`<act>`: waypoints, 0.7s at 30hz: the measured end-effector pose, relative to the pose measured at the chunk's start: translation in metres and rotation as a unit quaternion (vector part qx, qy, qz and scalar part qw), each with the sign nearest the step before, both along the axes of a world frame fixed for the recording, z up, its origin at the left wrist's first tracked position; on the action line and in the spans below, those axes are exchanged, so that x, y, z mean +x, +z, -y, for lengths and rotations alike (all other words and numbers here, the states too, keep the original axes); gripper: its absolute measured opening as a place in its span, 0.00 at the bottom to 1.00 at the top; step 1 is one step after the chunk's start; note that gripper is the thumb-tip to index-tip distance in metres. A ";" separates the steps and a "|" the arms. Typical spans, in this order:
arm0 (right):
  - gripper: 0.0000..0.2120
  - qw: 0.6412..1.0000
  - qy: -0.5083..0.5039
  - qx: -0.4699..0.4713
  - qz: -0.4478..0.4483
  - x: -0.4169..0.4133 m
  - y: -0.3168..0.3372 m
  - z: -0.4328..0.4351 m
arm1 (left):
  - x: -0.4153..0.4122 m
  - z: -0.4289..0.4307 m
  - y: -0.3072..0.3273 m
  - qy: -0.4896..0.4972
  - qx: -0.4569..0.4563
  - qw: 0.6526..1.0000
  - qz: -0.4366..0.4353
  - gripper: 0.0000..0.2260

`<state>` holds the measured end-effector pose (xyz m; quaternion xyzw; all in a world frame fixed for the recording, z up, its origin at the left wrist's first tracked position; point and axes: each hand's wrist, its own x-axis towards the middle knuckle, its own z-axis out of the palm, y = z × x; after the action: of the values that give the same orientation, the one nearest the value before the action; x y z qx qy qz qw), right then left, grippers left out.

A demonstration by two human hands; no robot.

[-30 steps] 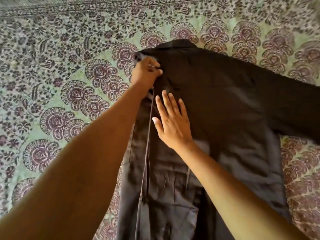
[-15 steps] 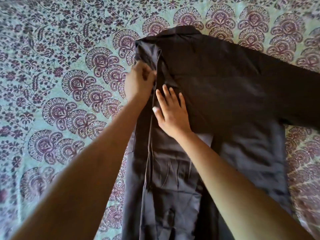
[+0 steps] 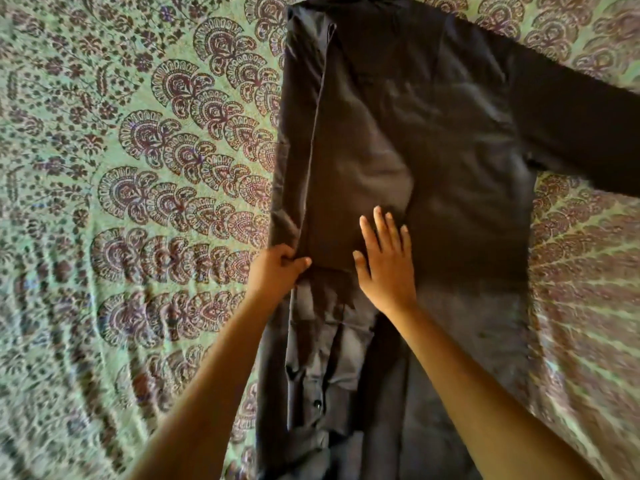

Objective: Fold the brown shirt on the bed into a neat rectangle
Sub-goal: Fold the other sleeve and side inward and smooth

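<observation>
Creasing brown shirt point(image 3: 450, 150) along left fold with left hand point(image 3: 277, 271) pinching, right hand point(image 3: 384, 268) flat-fingered; right sleeve point(image 3: 581, 126) likely next.

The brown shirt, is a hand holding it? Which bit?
Yes. The left hand pinches the brown shirt at its folded side edge; the right hand only presses flat on it.

Both bare arms come in from the bottom, forearms angling toward each other. Left hand point(image 3: 277, 271) is curled up, thumb and fingers pinching a fold of the brown shirt point(image 3: 450, 168). Right hand point(image 3: 386, 271) sits just to the right of it, not touching it. It's palm down and flat, fingers point(image 3: 379, 226) straight, slightly spread, pointing away from the body, thumb sticking out toward the left hand.
</observation>
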<state>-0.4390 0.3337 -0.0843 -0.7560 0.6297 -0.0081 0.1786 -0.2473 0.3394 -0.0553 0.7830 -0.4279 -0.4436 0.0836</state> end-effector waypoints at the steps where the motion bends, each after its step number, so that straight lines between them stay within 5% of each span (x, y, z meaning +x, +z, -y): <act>1: 0.27 1.000 0.009 0.009 0.005 0.003 0.002 -0.009 | 0.004 -0.005 0.000 0.047 -0.017 0.999 0.003 0.12; 6: 0.29 0.997 0.053 0.046 -0.014 0.018 0.009 -0.035 | 0.012 -0.042 0.008 0.073 0.019 0.997 -0.024 0.12; 12: 0.31 0.999 0.001 0.049 -0.021 0.019 0.009 -0.040 | 0.015 -0.096 0.015 -0.100 0.153 0.983 -0.002 0.13; 17: 0.29 0.997 0.035 0.043 -0.063 0.018 0.009 -0.036 | 0.028 -0.138 0.012 0.022 0.092 0.995 0.013 0.15; 21: 0.32 0.994 0.043 0.048 -0.085 0.019 0.009 -0.037 | 0.029 -0.164 0.007 -0.039 0.151 0.987 0.042 0.16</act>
<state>-0.4196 0.3706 -0.0756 -0.7707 0.6094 0.0942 0.1606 -0.2178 0.5032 -0.0478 0.7871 -0.3898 -0.4727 -0.0708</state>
